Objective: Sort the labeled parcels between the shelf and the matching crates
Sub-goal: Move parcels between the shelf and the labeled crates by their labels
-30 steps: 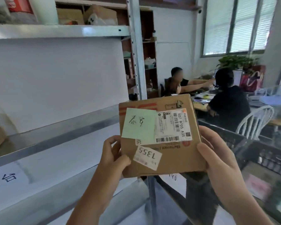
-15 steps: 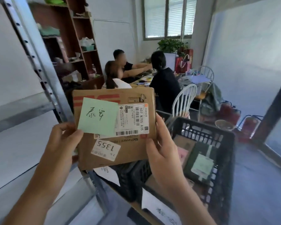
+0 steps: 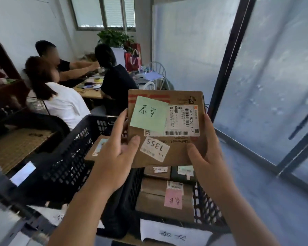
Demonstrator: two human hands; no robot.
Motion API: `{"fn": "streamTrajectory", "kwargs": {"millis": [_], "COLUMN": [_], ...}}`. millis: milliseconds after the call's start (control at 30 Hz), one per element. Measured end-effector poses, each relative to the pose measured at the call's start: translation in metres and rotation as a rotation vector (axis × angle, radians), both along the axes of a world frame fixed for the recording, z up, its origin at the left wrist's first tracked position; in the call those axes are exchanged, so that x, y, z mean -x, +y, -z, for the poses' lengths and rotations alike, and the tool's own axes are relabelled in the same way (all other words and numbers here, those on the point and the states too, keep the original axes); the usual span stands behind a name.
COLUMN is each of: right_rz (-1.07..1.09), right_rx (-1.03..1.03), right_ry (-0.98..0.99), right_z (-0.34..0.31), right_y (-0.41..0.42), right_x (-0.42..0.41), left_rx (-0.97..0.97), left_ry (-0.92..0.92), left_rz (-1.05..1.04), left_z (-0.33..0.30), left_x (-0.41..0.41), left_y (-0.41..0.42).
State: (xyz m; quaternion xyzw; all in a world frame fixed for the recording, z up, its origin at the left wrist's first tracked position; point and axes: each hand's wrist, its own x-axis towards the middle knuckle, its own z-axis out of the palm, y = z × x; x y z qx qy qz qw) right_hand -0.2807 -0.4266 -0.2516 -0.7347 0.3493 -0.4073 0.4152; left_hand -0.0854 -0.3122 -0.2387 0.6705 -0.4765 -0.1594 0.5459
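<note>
While both hands hold it up above the crates, the parcel (image 3: 167, 128) faces the camera, tilted slightly.

Far left: wooden desk (image 3: 12, 148), bare top; a white tag (image 3: 22, 173) hangs on the outside of the left crate.
Left, background: 3 seated persons at a table (image 3: 89, 89) strewn with small items; a plant (image 3: 114, 38) under the window (image 3: 103, 13).
Left crate (image 3: 64, 160): black, perforated walls; 1 flat brown parcel with a label inside (image 3: 96, 148), partly hidden by the left hand.
Left hand (image 3: 114, 157): grips the parcel's left edge, thumb (image 3: 133, 144) pressed on the front face, fingers curled behind.
Parcel: brown cardboard box, red stripes along the top; 1 green note (image 3: 148, 113) with handwriting, 1 white shipping label (image 3: 181, 120) with barcodes, 1 small white sticker (image 3: 155, 149) reading 1355 upside down.
Right hand (image 3: 206, 157): grips the parcel's right edge, thumb (image 3: 194, 151) on the lower front, fingers wrapped round the side.
Right crate (image 3: 208, 206): black, directly below the parcel; holds at least 3 boxes, the nearest brown with a pink note (image 3: 173, 198). A white handwritten paper sign (image 3: 174, 235) hangs on its near wall.
Right: frosted glass panels (image 3: 274, 77) in dark frames; grey floor (image 3: 274, 201).
</note>
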Motion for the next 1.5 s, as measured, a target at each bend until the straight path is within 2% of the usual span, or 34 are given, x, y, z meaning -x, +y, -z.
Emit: {"fn": "streamTrajectory", "kwargs": {"millis": [67,200,367,500,600,700,933,1300,1500], "right_rz": [0.094,0.22,0.293,0.291,0.25,0.205,0.142,0.174,0.172], "right_rx": [0.057,0.016,-0.034,-0.079,-0.12,-0.177,-0.238,-0.247,-0.187], "right_ry": [0.035,0.114,0.193,0.22,0.23,0.242,0.283,0.3,0.378], "right_z": [0.004,0.016,0.04,0.067,0.093,0.119,0.167,0.19,0.187], "right_y": [0.0,0.001,-0.021,-0.054,-0.088,-0.128,-0.196,-0.227,-0.222], "right_x": [0.002,0.005,-0.001,-0.018,-0.034,-0.049,-0.083,-0.111,-0.12], "left_rx": [-0.026,-0.065,-0.132,-0.236,-0.282,-0.433,-0.674,-0.711,-0.712], "left_ry": [-0.097,-0.214,-0.246,-0.323,-0.466,-0.537,-0.652,-0.801,-0.917], "left_rz": [0.039,0.082,0.078,0.038,-0.046,-0.107,-0.08,-0.036,-0.104], "left_z": [0.003,0.02,0.05,0.07,0.076,0.084,0.149,0.173,0.178], "left_x": [-0.007,-0.011,-0.016,-0.024,-0.033,-0.041,-0.083,-0.113,-0.114], "left_y": [-0.014,-0.04,-0.073,-0.104,-0.131,-0.162,-0.225,-0.266,-0.267]}}
